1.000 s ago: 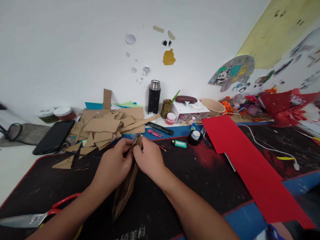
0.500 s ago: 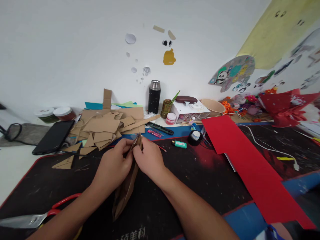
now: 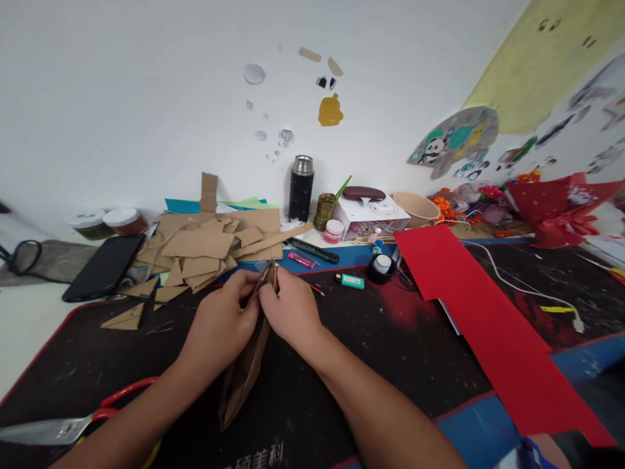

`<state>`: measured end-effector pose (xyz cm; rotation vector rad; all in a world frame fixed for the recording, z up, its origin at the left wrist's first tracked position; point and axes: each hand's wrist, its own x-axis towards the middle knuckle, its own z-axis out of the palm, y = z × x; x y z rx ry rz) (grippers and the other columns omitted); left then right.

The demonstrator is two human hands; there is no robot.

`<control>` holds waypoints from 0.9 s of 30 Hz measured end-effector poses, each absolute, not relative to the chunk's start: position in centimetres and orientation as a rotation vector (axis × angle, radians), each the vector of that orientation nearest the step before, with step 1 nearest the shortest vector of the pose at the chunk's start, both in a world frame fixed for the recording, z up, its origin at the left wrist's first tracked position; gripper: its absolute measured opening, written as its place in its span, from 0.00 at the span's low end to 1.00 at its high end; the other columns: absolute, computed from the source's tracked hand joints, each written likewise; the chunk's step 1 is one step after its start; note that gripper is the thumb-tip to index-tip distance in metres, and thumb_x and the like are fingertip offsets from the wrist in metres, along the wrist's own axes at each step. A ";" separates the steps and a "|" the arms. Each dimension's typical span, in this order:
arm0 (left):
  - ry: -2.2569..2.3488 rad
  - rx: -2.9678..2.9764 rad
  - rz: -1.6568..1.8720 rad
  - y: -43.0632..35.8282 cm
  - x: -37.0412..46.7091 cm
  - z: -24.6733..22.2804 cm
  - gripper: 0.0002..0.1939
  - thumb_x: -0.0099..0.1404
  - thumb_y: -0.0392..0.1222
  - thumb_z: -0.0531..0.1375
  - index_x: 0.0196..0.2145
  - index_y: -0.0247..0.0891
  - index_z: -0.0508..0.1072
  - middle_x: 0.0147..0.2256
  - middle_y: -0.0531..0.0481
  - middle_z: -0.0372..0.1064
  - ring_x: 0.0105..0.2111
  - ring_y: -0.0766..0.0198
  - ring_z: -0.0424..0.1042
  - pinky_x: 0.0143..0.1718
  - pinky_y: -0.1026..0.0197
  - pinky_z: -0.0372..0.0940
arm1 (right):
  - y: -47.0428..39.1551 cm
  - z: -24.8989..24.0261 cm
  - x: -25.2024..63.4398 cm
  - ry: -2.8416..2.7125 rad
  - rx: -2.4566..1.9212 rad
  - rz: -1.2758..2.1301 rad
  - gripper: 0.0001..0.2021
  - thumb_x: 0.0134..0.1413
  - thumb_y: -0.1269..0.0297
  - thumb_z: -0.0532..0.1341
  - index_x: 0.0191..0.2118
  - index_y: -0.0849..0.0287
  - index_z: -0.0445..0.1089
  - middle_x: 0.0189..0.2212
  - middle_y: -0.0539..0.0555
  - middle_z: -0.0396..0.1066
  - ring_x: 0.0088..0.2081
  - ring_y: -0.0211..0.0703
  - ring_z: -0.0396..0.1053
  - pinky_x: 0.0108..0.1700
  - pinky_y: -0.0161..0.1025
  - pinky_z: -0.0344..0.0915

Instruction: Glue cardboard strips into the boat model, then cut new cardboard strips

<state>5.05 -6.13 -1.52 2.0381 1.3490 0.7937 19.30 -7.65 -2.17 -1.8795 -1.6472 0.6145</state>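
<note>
Both hands meet over the dark mat, around a narrow folded piece of brown cardboard (image 3: 243,378) that stands on edge and points toward me. My left hand (image 3: 225,317) grips its far end from the left, fingers curled. From the right, my right hand (image 3: 289,301) pinches the same end with thumb and fingers. The fingertips and the inside of the fold are partly hidden. Under my left forearm lies a pair of scissors (image 3: 58,431) with red handles.
A heap of cardboard scraps (image 3: 198,244) lies beyond my left hand, near a black phone (image 3: 103,268). A green lighter (image 3: 350,281), a utility knife (image 3: 315,251) and a black thermos (image 3: 301,192) are ahead. Red card (image 3: 481,312) stretches across the right side.
Hands and folded cardboard hold nearly the same position. Only a very slight shift of the whole view shows.
</note>
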 end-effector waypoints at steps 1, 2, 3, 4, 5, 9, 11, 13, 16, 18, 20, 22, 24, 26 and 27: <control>1.345 2.039 0.797 -6.1 5.0 -1.5 0.13 0.68 0.47 0.54 0.46 0.46 0.73 0.43 0.45 0.87 0.45 0.46 0.86 0.45 0.51 0.75 | -7.7 -2.1 19.3 -1.647 -1.881 0.616 0.05 0.68 0.67 0.59 0.41 0.56 0.73 0.40 0.58 0.82 0.41 0.53 0.78 0.38 0.41 0.57; 1.341 2.039 0.797 -6.2 5.0 -1.5 0.13 0.68 0.47 0.54 0.46 0.46 0.73 0.43 0.45 0.87 0.46 0.46 0.86 0.45 0.51 0.75 | -7.7 -2.1 19.3 -1.645 -1.882 0.616 0.05 0.68 0.67 0.59 0.41 0.56 0.73 0.40 0.58 0.82 0.41 0.53 0.78 0.38 0.41 0.57; 1.339 2.038 0.798 -6.2 5.0 -1.4 0.13 0.68 0.47 0.54 0.46 0.46 0.73 0.44 0.45 0.87 0.46 0.46 0.86 0.45 0.51 0.75 | -7.7 -2.1 19.3 -1.642 -1.882 0.615 0.05 0.68 0.67 0.59 0.41 0.56 0.73 0.40 0.57 0.82 0.41 0.52 0.77 0.38 0.41 0.57; 1.338 2.037 0.796 -6.2 5.0 -1.4 0.13 0.68 0.47 0.54 0.46 0.46 0.73 0.44 0.45 0.87 0.46 0.47 0.86 0.45 0.51 0.75 | -7.7 -2.1 19.3 -1.639 -1.880 0.613 0.05 0.68 0.67 0.59 0.41 0.56 0.73 0.40 0.57 0.82 0.41 0.52 0.77 0.38 0.41 0.57; 1.340 2.035 0.795 -6.2 5.0 -1.4 0.13 0.67 0.47 0.54 0.46 0.46 0.73 0.44 0.45 0.87 0.46 0.47 0.86 0.45 0.51 0.75 | -7.7 -2.1 19.3 -1.637 -1.878 0.611 0.05 0.68 0.67 0.59 0.41 0.55 0.73 0.40 0.57 0.82 0.41 0.52 0.77 0.38 0.41 0.57; 1.348 2.037 0.789 -6.1 5.1 -1.4 0.14 0.68 0.47 0.54 0.47 0.45 0.73 0.45 0.44 0.87 0.46 0.46 0.86 0.45 0.51 0.75 | -7.6 -2.2 19.3 -1.630 -1.865 0.608 0.05 0.67 0.68 0.60 0.41 0.55 0.73 0.39 0.56 0.82 0.40 0.51 0.77 0.37 0.40 0.57; 1.345 2.040 0.790 -6.1 5.1 -1.5 0.14 0.68 0.48 0.54 0.47 0.45 0.73 0.45 0.44 0.87 0.46 0.47 0.86 0.45 0.51 0.74 | -7.6 -2.2 19.3 -1.627 -1.860 0.608 0.05 0.68 0.68 0.59 0.41 0.55 0.73 0.39 0.56 0.82 0.39 0.51 0.76 0.37 0.40 0.57; 1.337 2.045 0.794 -6.1 5.1 -1.6 0.14 0.68 0.48 0.54 0.47 0.45 0.73 0.45 0.44 0.87 0.46 0.47 0.86 0.45 0.51 0.74 | -7.7 -2.3 19.3 -1.624 -1.858 0.609 0.05 0.67 0.68 0.60 0.41 0.55 0.73 0.38 0.56 0.82 0.39 0.50 0.76 0.37 0.40 0.57; 1.335 2.050 0.794 -6.1 5.0 -1.5 0.13 0.68 0.47 0.53 0.46 0.45 0.73 0.45 0.45 0.87 0.46 0.47 0.86 0.44 0.51 0.74 | -7.7 -2.3 19.3 -1.616 -1.846 0.610 0.04 0.67 0.68 0.60 0.40 0.56 0.73 0.38 0.56 0.82 0.39 0.50 0.76 0.38 0.40 0.57; 1.342 2.052 0.785 -6.2 5.0 -1.4 0.13 0.68 0.47 0.53 0.46 0.45 0.73 0.45 0.44 0.87 0.46 0.46 0.86 0.44 0.50 0.74 | -7.8 -2.2 19.3 -1.612 -1.838 0.607 0.04 0.67 0.68 0.60 0.40 0.56 0.73 0.38 0.56 0.82 0.39 0.50 0.76 0.38 0.40 0.58; 1.344 2.051 0.781 -6.2 5.0 -1.2 0.13 0.68 0.47 0.54 0.46 0.45 0.73 0.45 0.44 0.87 0.46 0.45 0.86 0.45 0.50 0.74 | -7.8 -2.1 19.2 -1.612 -1.836 0.606 0.04 0.67 0.69 0.60 0.40 0.56 0.73 0.38 0.56 0.82 0.39 0.50 0.76 0.38 0.40 0.58; 1.341 2.049 0.786 -6.2 5.1 -1.1 0.13 0.67 0.47 0.54 0.46 0.46 0.73 0.44 0.44 0.87 0.47 0.45 0.86 0.45 0.50 0.74 | -7.8 -2.1 19.2 -1.616 -1.843 0.612 0.05 0.68 0.69 0.60 0.40 0.55 0.73 0.38 0.55 0.82 0.39 0.49 0.76 0.37 0.40 0.58; 1.341 2.048 0.784 -6.2 5.2 -1.1 0.13 0.67 0.47 0.54 0.46 0.45 0.73 0.45 0.44 0.87 0.47 0.45 0.86 0.45 0.50 0.75 | -7.8 -2.0 19.2 -1.622 -1.852 0.615 0.05 0.68 0.69 0.60 0.40 0.55 0.73 0.38 0.55 0.82 0.38 0.49 0.76 0.37 0.40 0.58; 1.343 2.046 0.773 -6.2 5.2 -1.1 0.14 0.68 0.47 0.53 0.47 0.45 0.73 0.45 0.44 0.87 0.47 0.46 0.86 0.45 0.50 0.74 | -7.8 -2.1 19.2 -1.625 -1.850 0.610 0.05 0.68 0.69 0.60 0.40 0.56 0.73 0.38 0.55 0.82 0.38 0.49 0.76 0.37 0.40 0.58; 1.341 2.043 0.769 -6.2 5.2 -1.1 0.14 0.68 0.48 0.53 0.47 0.45 0.73 0.46 0.44 0.87 0.47 0.46 0.86 0.45 0.51 0.74 | -7.8 -2.2 19.3 -1.625 -1.844 0.607 0.05 0.68 0.69 0.60 0.40 0.56 0.73 0.37 0.55 0.82 0.38 0.49 0.76 0.37 0.40 0.57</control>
